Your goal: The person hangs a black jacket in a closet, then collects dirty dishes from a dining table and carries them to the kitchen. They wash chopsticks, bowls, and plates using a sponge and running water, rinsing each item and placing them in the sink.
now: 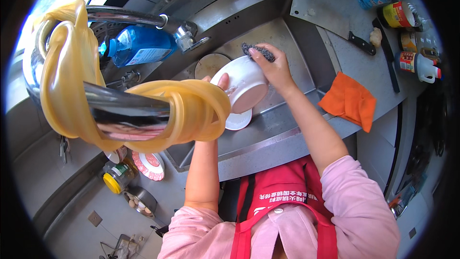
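Note:
Over a stainless steel sink (269, 115), my left hand (222, 81) grips a white bowl (239, 79), its base tilted towards me. The yellow hose wrapped about the faucet hides part of that hand. My right hand (275, 64) presses a dark metal scouring pad (264, 53) against the bowl's far side. Below the bowl, a small white dish (239, 119) lies in the sink. A round lid or plate (211, 65) is farther back in the basin.
The curved chrome faucet (129, 111) crosses the left foreground. A blue liquid bottle (143, 45) stands behind it. A cleaver (323, 18) overhangs the sink's right corner, beside a dark knife (388, 57). An orange cloth (348, 100) lies on the right edge; a patterned plate (149, 165) is at left.

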Tool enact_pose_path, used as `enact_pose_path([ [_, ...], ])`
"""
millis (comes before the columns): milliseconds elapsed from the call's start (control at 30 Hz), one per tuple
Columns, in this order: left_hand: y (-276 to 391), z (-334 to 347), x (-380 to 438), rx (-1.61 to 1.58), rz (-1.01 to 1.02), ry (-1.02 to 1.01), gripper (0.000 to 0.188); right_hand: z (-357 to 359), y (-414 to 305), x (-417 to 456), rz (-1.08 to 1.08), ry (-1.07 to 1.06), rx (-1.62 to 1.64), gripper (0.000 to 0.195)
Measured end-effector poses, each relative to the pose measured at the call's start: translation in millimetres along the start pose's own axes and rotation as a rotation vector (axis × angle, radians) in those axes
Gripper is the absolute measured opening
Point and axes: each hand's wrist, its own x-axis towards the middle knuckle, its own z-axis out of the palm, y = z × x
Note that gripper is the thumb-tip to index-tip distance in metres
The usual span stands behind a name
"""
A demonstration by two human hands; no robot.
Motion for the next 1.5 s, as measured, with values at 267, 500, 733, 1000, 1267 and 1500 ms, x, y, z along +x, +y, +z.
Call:
enact_pose_path([
  [267, -6.2, 40.7, -4.7, -0.181, -0.170, 0.218, 0.047, 27.7, 1.3, -25.2, -0.287, 0.063, -0.211, 0.033],
  [500, 31.7, 42.5, -5.1, -0.445, -0.271, 0.233, 0.046, 15.7, -0.2, -18.3, -0.421, 0.056, -0.331, 0.032],
  [733, 41.1, 46.7, -8.1, -0.445, -0.210, 0.176, 0.049, 8.2, 6.5, -7.5, -0.320, 0.079, -0.247, 0.032],
  [1000, 44.0, 35.5, -18.4, -0.224, -0.072, 0.230, 0.052, 12.2, -5.9, -5.0, -0.118, 0.053, -0.034, 0.035],
  [1267, -11.6, 15.8, -6.3, -0.053, -0.148, 0.235, 0.043, 16.6, 2.0, -6.6, -0.044, -0.018, 0.226, 0.040],
  [1500, -63.7, 4.9, -6.3, -0.287, 0.022, 0.045, 0.047, -3.0, 23.0, -13.3, 0.370, 0.103, 0.674, 0.034],
])
